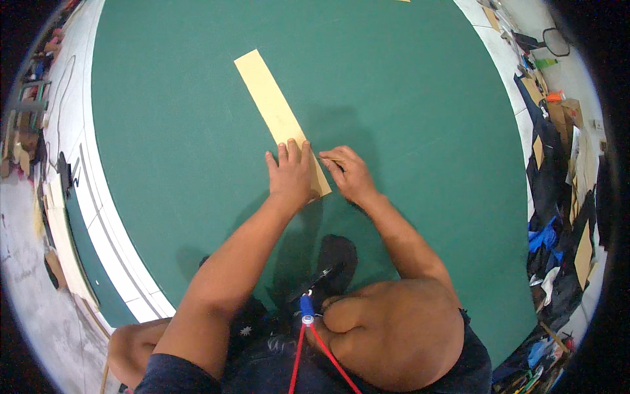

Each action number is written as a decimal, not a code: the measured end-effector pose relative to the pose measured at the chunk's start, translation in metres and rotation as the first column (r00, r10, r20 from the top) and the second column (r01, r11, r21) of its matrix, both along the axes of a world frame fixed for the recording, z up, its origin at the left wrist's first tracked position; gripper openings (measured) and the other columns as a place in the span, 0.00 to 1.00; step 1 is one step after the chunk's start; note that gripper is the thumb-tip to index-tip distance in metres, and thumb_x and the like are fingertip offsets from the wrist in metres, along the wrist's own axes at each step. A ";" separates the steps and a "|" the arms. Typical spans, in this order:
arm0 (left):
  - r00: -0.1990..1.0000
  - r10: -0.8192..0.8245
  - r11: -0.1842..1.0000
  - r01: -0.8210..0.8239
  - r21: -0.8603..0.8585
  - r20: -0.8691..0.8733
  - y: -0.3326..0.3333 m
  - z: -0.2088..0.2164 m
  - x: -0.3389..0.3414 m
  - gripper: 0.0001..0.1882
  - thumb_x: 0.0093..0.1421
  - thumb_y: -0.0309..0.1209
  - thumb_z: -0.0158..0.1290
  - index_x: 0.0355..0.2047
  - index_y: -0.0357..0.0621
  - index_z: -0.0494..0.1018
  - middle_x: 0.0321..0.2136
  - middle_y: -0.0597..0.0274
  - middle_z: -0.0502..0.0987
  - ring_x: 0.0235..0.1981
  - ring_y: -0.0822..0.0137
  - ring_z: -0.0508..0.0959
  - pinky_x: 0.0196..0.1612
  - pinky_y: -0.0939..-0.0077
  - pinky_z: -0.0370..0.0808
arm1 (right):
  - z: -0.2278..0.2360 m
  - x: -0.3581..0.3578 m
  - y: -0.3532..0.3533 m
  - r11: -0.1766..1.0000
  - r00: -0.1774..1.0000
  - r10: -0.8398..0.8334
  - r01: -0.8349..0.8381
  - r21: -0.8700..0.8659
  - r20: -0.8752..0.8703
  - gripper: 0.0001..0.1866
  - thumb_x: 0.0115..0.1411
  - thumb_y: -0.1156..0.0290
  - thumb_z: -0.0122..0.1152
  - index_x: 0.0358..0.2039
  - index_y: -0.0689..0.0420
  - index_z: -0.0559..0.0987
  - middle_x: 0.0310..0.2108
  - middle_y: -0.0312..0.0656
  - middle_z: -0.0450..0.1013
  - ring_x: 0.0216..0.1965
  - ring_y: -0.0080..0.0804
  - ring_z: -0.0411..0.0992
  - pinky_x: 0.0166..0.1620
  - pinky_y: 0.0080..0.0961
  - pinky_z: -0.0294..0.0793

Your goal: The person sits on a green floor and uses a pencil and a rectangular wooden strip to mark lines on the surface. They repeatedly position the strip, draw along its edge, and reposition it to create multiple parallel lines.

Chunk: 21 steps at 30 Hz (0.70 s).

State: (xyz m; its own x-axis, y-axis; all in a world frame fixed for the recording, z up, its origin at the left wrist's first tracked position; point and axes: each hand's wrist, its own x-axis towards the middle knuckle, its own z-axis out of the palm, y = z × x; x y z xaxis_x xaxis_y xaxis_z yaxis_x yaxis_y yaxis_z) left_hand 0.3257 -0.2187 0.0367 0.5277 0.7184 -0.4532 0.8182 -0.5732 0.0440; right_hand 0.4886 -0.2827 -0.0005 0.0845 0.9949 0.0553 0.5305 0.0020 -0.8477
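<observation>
A long, straight pale-yellow strip, like card or paper, lies slantwise on a large green sheet. My left hand presses flat across the strip's near part, fingers spread and pointing away from me. Just right of the strip's edge is my right hand, its thumb and fingers pinched round a thin yellowish pencil-like stick. The stick's tip points left toward the strip; whether it touches the sheet I cannot tell.
My bent knee and a dark shoe are on the sheet's near side. Red cords hang in front of me. Piled dark cloth and scraps line the right; a pale board lies at left.
</observation>
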 end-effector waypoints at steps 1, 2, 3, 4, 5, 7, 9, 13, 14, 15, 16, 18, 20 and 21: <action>1.000 -0.003 1.000 0.003 0.002 -0.007 0.000 0.001 0.002 0.69 0.41 0.58 0.74 0.75 0.46 0.48 0.72 0.43 0.54 0.73 0.43 0.57 0.69 0.34 0.57 | 0.000 0.002 -0.001 1.000 1.000 0.003 -0.003 -0.004 0.014 0.13 0.69 0.68 0.56 0.49 0.60 0.81 0.47 0.49 0.79 0.49 0.51 0.77 0.53 0.41 0.77; 1.000 -0.003 1.000 0.003 -0.004 -0.015 0.001 0.002 0.002 0.69 0.41 0.58 0.74 0.75 0.46 0.48 0.72 0.43 0.54 0.73 0.43 0.57 0.69 0.34 0.57 | -0.002 0.002 -0.001 1.000 0.999 0.010 -0.011 0.015 0.032 0.13 0.69 0.69 0.56 0.48 0.60 0.81 0.47 0.49 0.79 0.49 0.51 0.77 0.53 0.41 0.77; 1.000 -0.003 1.000 0.003 -0.011 -0.023 0.002 0.003 0.003 0.68 0.41 0.58 0.74 0.75 0.46 0.48 0.72 0.43 0.54 0.73 0.43 0.57 0.69 0.34 0.57 | -0.003 0.003 0.000 0.999 0.999 0.017 -0.019 0.034 0.050 0.12 0.68 0.69 0.56 0.48 0.60 0.81 0.47 0.49 0.79 0.49 0.51 0.77 0.53 0.42 0.77; 0.999 -0.004 1.000 0.004 -0.019 -0.033 0.002 0.003 0.003 0.68 0.42 0.58 0.74 0.75 0.46 0.48 0.72 0.42 0.54 0.73 0.43 0.57 0.70 0.35 0.57 | -0.003 0.002 0.000 0.998 0.997 0.022 -0.026 0.052 0.067 0.12 0.68 0.69 0.56 0.47 0.60 0.81 0.47 0.49 0.79 0.48 0.51 0.77 0.53 0.42 0.77; 0.999 -0.007 1.000 0.006 -0.018 -0.039 0.002 0.004 0.003 0.68 0.42 0.58 0.74 0.75 0.46 0.48 0.72 0.42 0.54 0.73 0.43 0.57 0.70 0.35 0.56 | -0.003 0.002 0.000 0.999 0.998 0.024 -0.026 0.042 0.064 0.12 0.68 0.69 0.56 0.47 0.60 0.81 0.47 0.49 0.79 0.48 0.51 0.77 0.53 0.42 0.77; 0.999 -0.014 1.000 0.013 -0.018 -0.052 0.001 0.004 0.004 0.68 0.43 0.58 0.73 0.75 0.46 0.48 0.72 0.42 0.54 0.73 0.43 0.57 0.70 0.34 0.56 | -0.002 0.001 -0.002 0.999 0.998 0.024 -0.026 0.022 0.057 0.11 0.68 0.70 0.56 0.47 0.60 0.81 0.47 0.48 0.79 0.48 0.51 0.77 0.52 0.43 0.77; 0.998 -0.019 1.000 0.018 -0.015 -0.054 0.002 0.003 0.006 0.68 0.43 0.58 0.73 0.75 0.46 0.48 0.72 0.42 0.55 0.73 0.42 0.57 0.70 0.33 0.56 | -0.008 0.002 -0.001 0.994 0.989 0.057 -0.070 0.089 0.138 0.10 0.66 0.71 0.59 0.46 0.59 0.81 0.46 0.48 0.80 0.47 0.49 0.77 0.51 0.41 0.77; 0.996 -0.026 1.000 0.026 -0.003 -0.090 0.002 0.000 0.009 0.67 0.43 0.59 0.72 0.75 0.46 0.48 0.72 0.43 0.55 0.73 0.43 0.56 0.69 0.32 0.55 | -0.012 0.006 -0.001 0.967 0.955 0.133 -0.184 0.177 0.267 0.09 0.64 0.73 0.61 0.45 0.59 0.80 0.44 0.47 0.80 0.46 0.48 0.78 0.49 0.41 0.78; 0.997 -0.018 1.000 0.017 -0.008 -0.079 0.003 -0.002 0.007 0.67 0.43 0.58 0.72 0.75 0.46 0.48 0.72 0.43 0.55 0.73 0.43 0.56 0.69 0.32 0.55 | -0.009 0.006 -0.004 0.965 0.934 0.193 -0.236 0.112 0.301 0.09 0.64 0.74 0.61 0.44 0.59 0.80 0.44 0.47 0.80 0.46 0.49 0.78 0.49 0.42 0.78; 0.998 -0.008 1.000 0.007 -0.013 -0.068 0.003 -0.003 0.005 0.67 0.44 0.58 0.72 0.75 0.46 0.48 0.72 0.44 0.54 0.73 0.43 0.56 0.69 0.32 0.55 | -0.003 0.009 -0.009 0.957 0.909 0.255 -0.285 0.045 0.330 0.09 0.63 0.74 0.61 0.44 0.59 0.79 0.43 0.47 0.80 0.46 0.49 0.78 0.49 0.42 0.78; 0.998 0.007 1.000 -0.007 -0.015 -0.060 0.003 -0.002 0.000 0.67 0.44 0.58 0.72 0.75 0.47 0.48 0.72 0.44 0.54 0.73 0.43 0.56 0.69 0.32 0.55 | 0.003 0.009 -0.012 0.942 0.879 0.321 -0.336 -0.019 0.353 0.09 0.63 0.75 0.61 0.44 0.59 0.79 0.43 0.48 0.79 0.45 0.49 0.78 0.49 0.42 0.78; 0.999 0.000 0.999 -0.001 -0.034 -0.043 0.004 0.000 0.004 0.66 0.45 0.58 0.72 0.76 0.47 0.47 0.72 0.45 0.54 0.73 0.43 0.55 0.70 0.32 0.54 | -0.003 0.021 -0.033 0.924 0.877 0.365 -0.382 -0.010 0.313 0.10 0.64 0.72 0.58 0.45 0.57 0.79 0.45 0.49 0.79 0.46 0.51 0.77 0.49 0.44 0.78; 0.999 0.001 0.999 -0.003 -0.043 -0.052 0.003 0.002 0.004 0.66 0.45 0.58 0.72 0.76 0.47 0.47 0.73 0.46 0.54 0.74 0.44 0.55 0.70 0.32 0.54 | 0.000 0.020 -0.039 0.924 0.887 0.377 -0.381 -0.042 0.267 0.10 0.65 0.70 0.56 0.45 0.56 0.79 0.46 0.49 0.79 0.47 0.53 0.77 0.48 0.45 0.78; 0.998 0.002 0.999 -0.005 -0.040 -0.063 0.004 0.004 0.003 0.66 0.45 0.58 0.72 0.76 0.47 0.47 0.73 0.46 0.54 0.74 0.44 0.55 0.70 0.32 0.54 | 0.000 0.019 -0.040 0.931 0.898 0.364 -0.355 -0.080 0.246 0.10 0.65 0.69 0.56 0.45 0.56 0.79 0.46 0.49 0.79 0.46 0.53 0.77 0.48 0.45 0.78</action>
